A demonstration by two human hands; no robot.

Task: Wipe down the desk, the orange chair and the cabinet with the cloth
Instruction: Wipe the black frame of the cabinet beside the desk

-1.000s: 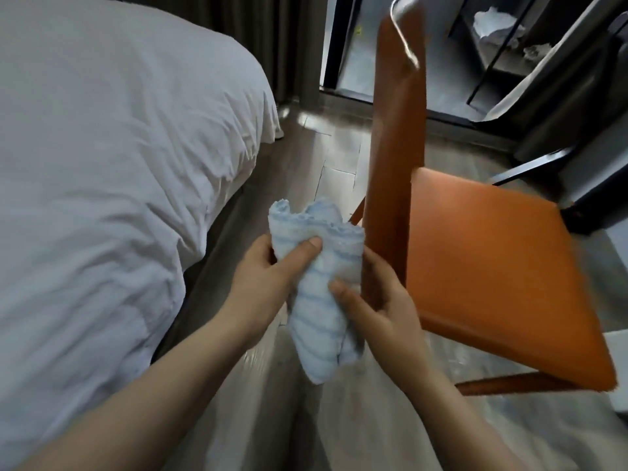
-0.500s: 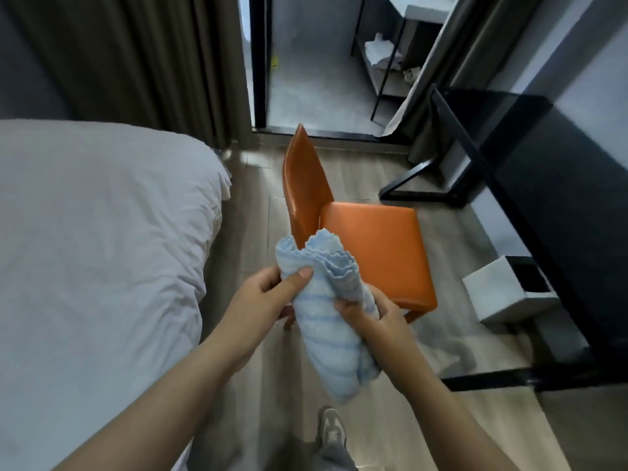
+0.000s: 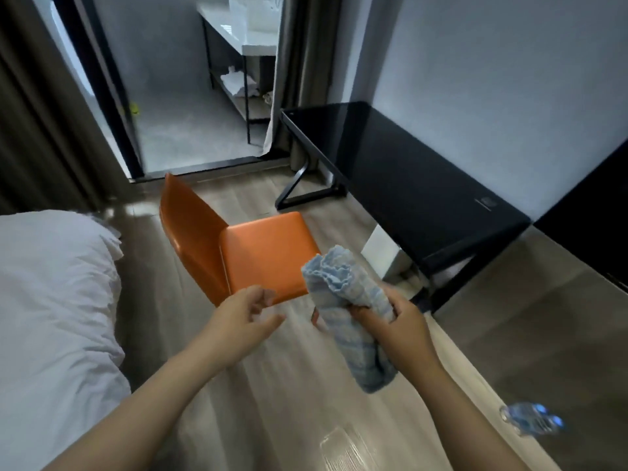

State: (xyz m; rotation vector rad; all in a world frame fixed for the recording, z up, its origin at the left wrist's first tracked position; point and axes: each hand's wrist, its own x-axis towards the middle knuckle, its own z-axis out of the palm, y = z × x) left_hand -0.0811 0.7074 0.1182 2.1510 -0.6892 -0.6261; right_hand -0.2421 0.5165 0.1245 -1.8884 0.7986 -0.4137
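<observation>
My right hand (image 3: 401, 321) grips a bunched light blue striped cloth (image 3: 343, 294); its frilled end sticks up over the chair's near right corner and the rest hangs below my fist. My left hand (image 3: 244, 317) is beside it, fingers apart, holding nothing, just over the front edge of the seat. The orange chair (image 3: 265, 253) stands on the wooden floor ahead of me, its back to the left. The black desk (image 3: 407, 171) runs along the right wall. A brown cabinet top (image 3: 530, 321) lies at the near right.
A bed with a white duvet (image 3: 54, 317) fills the left side. A small white bin (image 3: 384, 253) stands under the desk. Plastic water bottles (image 3: 530, 423) lie on the cabinet at the lower right. Curtains and an open doorway (image 3: 190, 137) are behind the chair.
My left hand has let go of the cloth, which now sits in my right hand alone and has shifted right. The view has pulled back from the chair and turned toward the desk.
</observation>
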